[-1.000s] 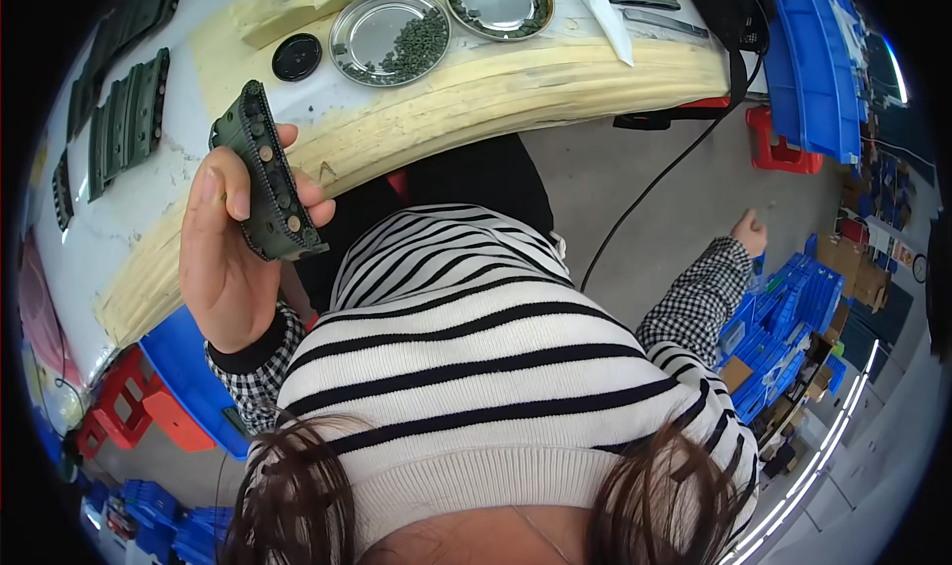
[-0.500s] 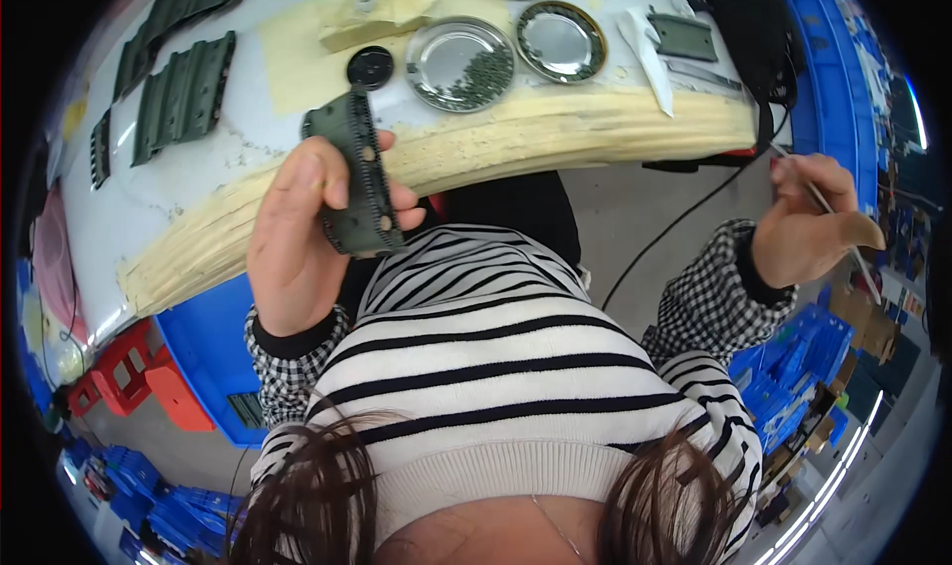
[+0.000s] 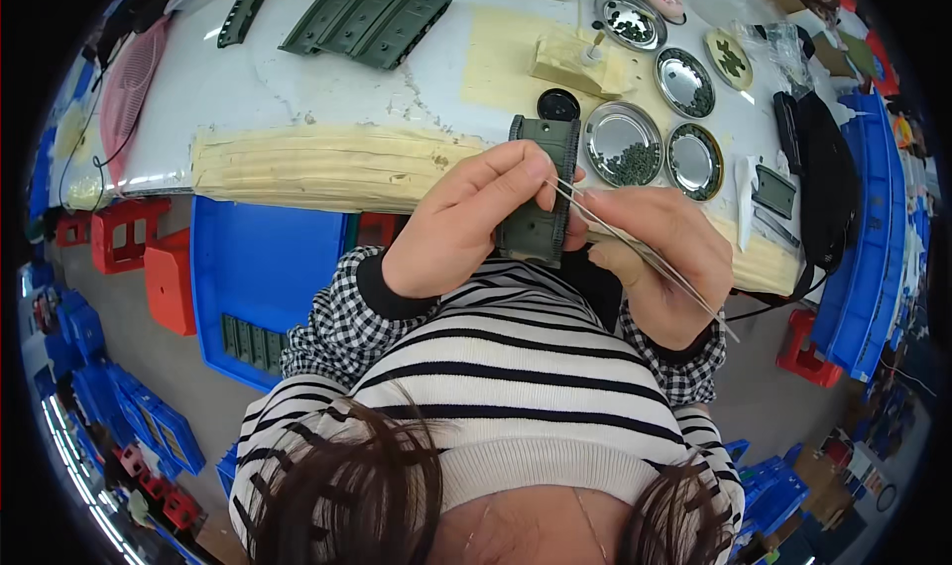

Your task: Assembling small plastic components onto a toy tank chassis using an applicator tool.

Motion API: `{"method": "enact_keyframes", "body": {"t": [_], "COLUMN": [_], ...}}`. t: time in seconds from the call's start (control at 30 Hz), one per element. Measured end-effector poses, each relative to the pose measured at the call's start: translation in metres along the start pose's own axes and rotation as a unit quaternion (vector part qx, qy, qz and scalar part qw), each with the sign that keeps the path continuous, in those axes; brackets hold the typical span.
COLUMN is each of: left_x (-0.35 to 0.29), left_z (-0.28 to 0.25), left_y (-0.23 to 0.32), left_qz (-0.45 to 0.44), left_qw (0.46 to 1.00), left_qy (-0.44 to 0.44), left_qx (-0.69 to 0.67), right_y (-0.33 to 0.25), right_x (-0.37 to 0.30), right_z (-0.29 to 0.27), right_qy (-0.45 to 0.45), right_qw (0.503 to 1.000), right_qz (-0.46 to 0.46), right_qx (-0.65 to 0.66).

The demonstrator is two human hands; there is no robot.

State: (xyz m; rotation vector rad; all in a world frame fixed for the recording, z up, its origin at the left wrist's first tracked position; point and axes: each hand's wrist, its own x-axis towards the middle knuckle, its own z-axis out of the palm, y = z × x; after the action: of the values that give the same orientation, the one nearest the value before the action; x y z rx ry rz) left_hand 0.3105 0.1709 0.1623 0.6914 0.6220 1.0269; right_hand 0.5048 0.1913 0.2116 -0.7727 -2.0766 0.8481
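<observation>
The left hand [image 3: 466, 218] has its grip clamped on a dark-green, rectangular piece with toothed edges [image 3: 533, 236], held up by the worktop's [image 3: 327, 94] near edge. The right hand [image 3: 679, 253] pinches slim silver tweezers [image 3: 650, 257], tips at the piece.

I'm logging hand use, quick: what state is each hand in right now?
Left hand: closed, holding a dark green ribbed-edge panel.
Right hand: closed, holding slim metal tweezers.

We hold a dark green, tooth-edged panel [image 3: 533, 230] lengthwise away from us; our slim metal tweezers [image 3: 645, 252] slant, tips over its face.
</observation>
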Motion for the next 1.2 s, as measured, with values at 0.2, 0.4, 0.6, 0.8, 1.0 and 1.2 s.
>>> {"method": "enact_keyframes", "body": {"t": [0.2, 0.4, 0.6, 0.8, 1.0, 1.2], "left_x": [0.0018, 0.0017, 0.0006, 0.0027, 0.0019, 0.0016], "left_z": [0.0029, 0.0041, 0.0061, 0.006, -0.0008, 0.0001], "left_y": [-0.0007, -0.0003, 0.0004, -0.0035, -0.0019, -0.0066], "left_qz": [-0.009, -0.006, -0.006, 0.006, 0.0, 0.013], "left_qw": [1.0, 1.0, 1.0, 1.0, 1.0, 1.0], "left_qy": [-0.013, -0.016, -0.007, -0.007, -0.024, -0.006], "left_qx": [-0.021, -0.019, -0.025, -0.013, -0.017, 0.001], "right_y": [0.0082, 0.0062, 0.0037, 0.0054, 0.0048, 0.0071], "right_x": [-0.0033, -0.0035, -0.0027, -0.0034, -0.0009, -0.0005], "right_z": [0.0014, 0.0, 0.0001, 0.0006, 0.0001, 0.0008], "right_qy": [-0.006, -0.023, -0.033, -0.034, -0.031, -0.035], "right_qw": [0.999, 0.999, 0.998, 0.998, 0.997, 0.997], "right_qz": [-0.049, -0.047, -0.05, -0.046, -0.062, -0.065], "right_qx": [0.003, -0.012, -0.027, -0.019, -0.027, -0.022]}}
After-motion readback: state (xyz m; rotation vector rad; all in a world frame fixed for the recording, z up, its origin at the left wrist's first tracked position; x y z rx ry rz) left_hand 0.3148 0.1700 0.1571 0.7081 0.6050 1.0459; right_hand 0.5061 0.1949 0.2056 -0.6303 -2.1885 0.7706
